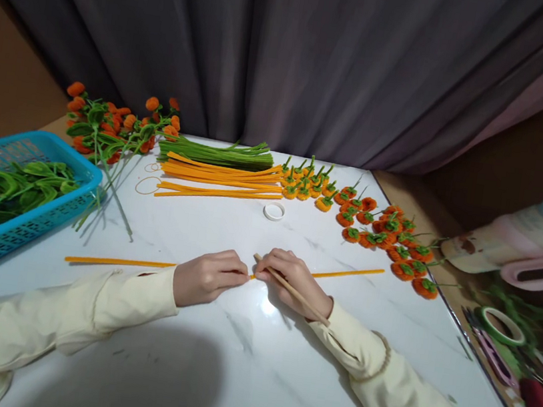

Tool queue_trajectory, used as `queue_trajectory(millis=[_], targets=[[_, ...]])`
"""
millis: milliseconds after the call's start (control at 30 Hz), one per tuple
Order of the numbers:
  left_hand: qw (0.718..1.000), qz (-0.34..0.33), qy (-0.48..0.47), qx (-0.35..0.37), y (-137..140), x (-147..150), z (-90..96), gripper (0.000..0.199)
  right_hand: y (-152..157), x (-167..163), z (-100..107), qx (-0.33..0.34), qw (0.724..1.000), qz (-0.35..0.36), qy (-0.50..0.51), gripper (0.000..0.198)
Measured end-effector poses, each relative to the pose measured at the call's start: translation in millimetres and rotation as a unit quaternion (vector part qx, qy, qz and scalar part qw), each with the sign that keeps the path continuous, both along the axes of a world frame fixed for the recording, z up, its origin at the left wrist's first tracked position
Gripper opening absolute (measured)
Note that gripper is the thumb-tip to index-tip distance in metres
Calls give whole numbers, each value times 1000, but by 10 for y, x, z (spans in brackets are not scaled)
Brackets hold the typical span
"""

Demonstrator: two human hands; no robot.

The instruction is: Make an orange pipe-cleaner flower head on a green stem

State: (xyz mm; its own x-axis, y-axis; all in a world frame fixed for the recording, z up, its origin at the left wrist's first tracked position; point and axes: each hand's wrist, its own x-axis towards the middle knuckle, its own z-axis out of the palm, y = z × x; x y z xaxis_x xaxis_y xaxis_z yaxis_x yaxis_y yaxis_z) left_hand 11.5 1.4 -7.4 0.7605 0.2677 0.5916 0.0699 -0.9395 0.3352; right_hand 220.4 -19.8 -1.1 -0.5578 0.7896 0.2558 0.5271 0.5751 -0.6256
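Note:
An orange-yellow pipe cleaner [348, 273] stretches sideways across the white table, passing through both hands. My left hand [213, 277] is closed, pinching it near its middle. Close beside it, my right hand [291, 282] is closed on the same pipe cleaner and also holds a thin wooden stick [299, 296], which slants back over the hand toward the wrist. A small gap with a bit of pipe cleaner shows between the fingertips. Beyond the hands lie a white ring [274, 211] and a bundle of loose orange-yellow pipe cleaners [220, 173].
Green pipe cleaners [215, 153] lie at the back. Yellow pumpkin-like pieces [304, 184] and orange ones [389, 227] spread rightward. Finished orange stems [115, 124] and a blue basket [42, 212] of green leaves stand left. A large cup [524, 239], green tape [501, 325] and scissors [495, 356] are right.

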Motion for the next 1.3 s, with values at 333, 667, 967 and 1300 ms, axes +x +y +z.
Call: queue_trajectory(millis=[333, 667, 967, 1300], targets=[[1000, 9, 8, -22, -2, 10, 12, 19, 7, 4, -8, 15, 1000, -10, 10, 13], [995, 40, 21, -90, -11, 18, -13, 17, 6, 10, -46, 13, 1000, -16, 17, 9], [997, 9, 71, 39, 14, -13, -16, 22, 5, 0, -27, 14, 1000, -16, 20, 9], [989, -9, 56, 135, -14, -11, 0, 32, 8, -3, -34, 11, 999, -22, 24, 11]])
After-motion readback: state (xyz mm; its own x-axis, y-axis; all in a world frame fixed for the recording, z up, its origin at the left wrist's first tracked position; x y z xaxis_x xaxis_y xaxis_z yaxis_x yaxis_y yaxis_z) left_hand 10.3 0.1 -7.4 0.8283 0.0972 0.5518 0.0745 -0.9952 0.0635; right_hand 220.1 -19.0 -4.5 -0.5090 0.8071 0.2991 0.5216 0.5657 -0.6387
